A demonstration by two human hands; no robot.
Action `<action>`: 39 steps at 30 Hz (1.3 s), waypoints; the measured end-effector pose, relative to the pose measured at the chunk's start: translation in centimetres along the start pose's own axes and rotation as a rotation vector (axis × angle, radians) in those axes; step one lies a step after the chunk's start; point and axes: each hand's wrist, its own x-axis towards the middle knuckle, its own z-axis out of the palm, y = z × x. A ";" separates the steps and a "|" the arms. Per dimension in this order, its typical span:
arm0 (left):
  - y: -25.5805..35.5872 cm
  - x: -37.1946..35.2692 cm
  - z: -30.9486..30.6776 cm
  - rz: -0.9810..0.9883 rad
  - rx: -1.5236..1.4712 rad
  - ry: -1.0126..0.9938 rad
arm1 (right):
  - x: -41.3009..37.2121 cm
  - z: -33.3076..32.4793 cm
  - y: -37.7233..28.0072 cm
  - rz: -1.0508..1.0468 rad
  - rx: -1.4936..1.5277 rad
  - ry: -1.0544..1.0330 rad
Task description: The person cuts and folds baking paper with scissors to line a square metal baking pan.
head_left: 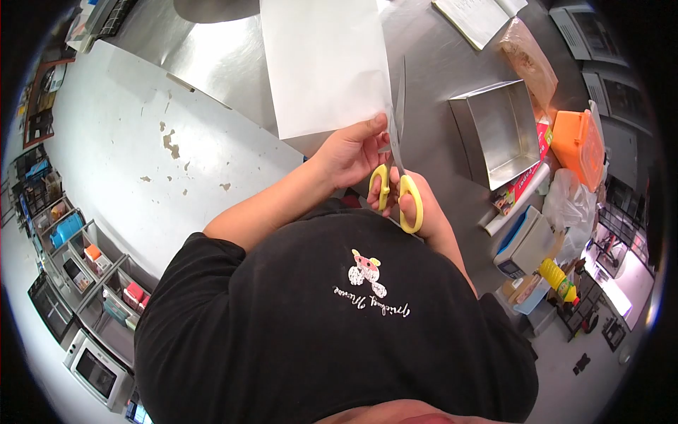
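Beyond black shirt (pixel 318 332), right hand (pixel 432 218) grips scissors (pixel 397 155) at paper (pixel 325 63).

The paper sheet (pixel 325 63) hangs over the table (pixel 431 85), with the left hand (pixel 353 148) at its near edge. The scissors (pixel 399 184) are just right of it, in the right hand (pixel 417 205). Further right sits a tin (pixel 498 131), and nearer, perhaps a scale (pixel 526 244).

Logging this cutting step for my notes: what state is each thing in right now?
paper sheet: flat, pinched at its lower edge by the left hand.
scissors: gripped in the right hand, blades along the sheet's right edge.
square metal tin: upright on the steel table, empty.
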 end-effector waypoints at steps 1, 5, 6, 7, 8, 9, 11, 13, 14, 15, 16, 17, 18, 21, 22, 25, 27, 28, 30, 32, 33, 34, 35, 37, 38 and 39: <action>0.1 0.0 0.0 -0.006 0.021 0.002 | 0.1 0.1 -0.3 0.026 -0.024 0.021; 0.1 0.1 0.3 -0.012 0.068 0.026 | 0.2 0.0 -0.4 0.041 -0.054 0.048; 0.1 0.1 0.3 -0.013 0.068 0.026 | 0.2 0.0 -0.4 0.041 -0.053 0.049; 0.2 0.0 0.2 -0.034 0.075 0.023 | 0.2 -0.1 -0.2 0.005 -0.031 0.036; 0.3 0.1 0.1 -0.054 0.082 0.020 | 0.2 -0.2 -0.2 -0.031 -0.009 0.023; 0.3 0.2 -0.1 -0.055 0.082 0.021 | 0.2 -0.2 -0.2 -0.031 -0.008 0.024; 0.3 0.4 -0.5 -0.063 0.057 0.017 | 0.2 -0.3 -0.2 -0.032 0.001 0.031; 0.3 0.4 -0.2 -0.062 0.059 0.016 | 0.3 -0.2 -0.5 0.000 -0.036 0.041; 0.3 0.4 0.0 -0.061 0.061 0.015 | 0.3 -0.1 -0.7 0.032 -0.074 0.051; 0.3 0.4 0.0 -0.061 0.061 0.015 | 0.3 -0.2 -0.6 0.032 -0.073 0.051; 0.3 0.4 0.0 -0.060 0.064 0.017 | 0.3 -0.2 -0.6 0.022 -0.081 0.051; 0.3 0.5 0.0 -0.057 0.066 0.019 | 0.3 -0.2 -0.5 0.012 -0.088 0.050; 0.3 0.5 0.1 -0.058 0.066 0.020 | 0.3 -0.3 -0.5 0.012 -0.088 0.050; 0.2 0.5 0.3 -0.030 0.093 0.044 | 0.1 -0.2 -0.7 -0.017 -0.090 0.046; 0.3 0.4 0.3 -0.036 0.086 0.028 | 0.1 -0.2 -0.8 -0.008 -0.085 0.047; 0.1 0.6 0.1 -0.028 0.077 0.018 | 0.0 -0.3 -0.3 -0.021 -0.071 0.044; 0.1 0.6 0.1 -0.015 0.075 0.026 | 0.0 -0.3 0.0 -0.044 -0.063 0.041; 0.2 0.5 0.1 -0.036 0.070 0.007 | 0.0 -0.3 0.0 -0.062 -0.044 0.048; 0.2 0.5 0.0 -0.057 0.065 -0.012 | -0.1 -0.2 0.1 -0.080 -0.026 0.057; 0.0 0.6 0.0 -0.036 0.055 -0.021 | -0.2 -0.1 0.0 -0.079 -0.024 0.054; 0.0 0.5 0.0 -0.037 0.055 -0.021 | -0.2 -0.1 0.0 -0.078 -0.023 0.054; 0.1 0.5 0.1 -0.039 0.065 -0.016 | -0.2 -0.2 0.1 -0.080 -0.031 0.054; 0.1 0.5 0.2 -0.042 0.074 -0.011 | -0.2 -0.2 0.2 -0.082 -0.038 0.054; 0.0 0.6 0.1 -0.054 0.098 0.005 | -0.1 -0.1 0.4 -0.096 -0.021 0.057; 0.0 0.6 0.1 -0.065 0.121 0.021 | -0.1 -0.1 0.5 -0.110 -0.006 0.060; 0.0 0.6 0.1 -0.066 0.121 0.021 | -0.1 -0.1 0.6 -0.110 -0.006 0.061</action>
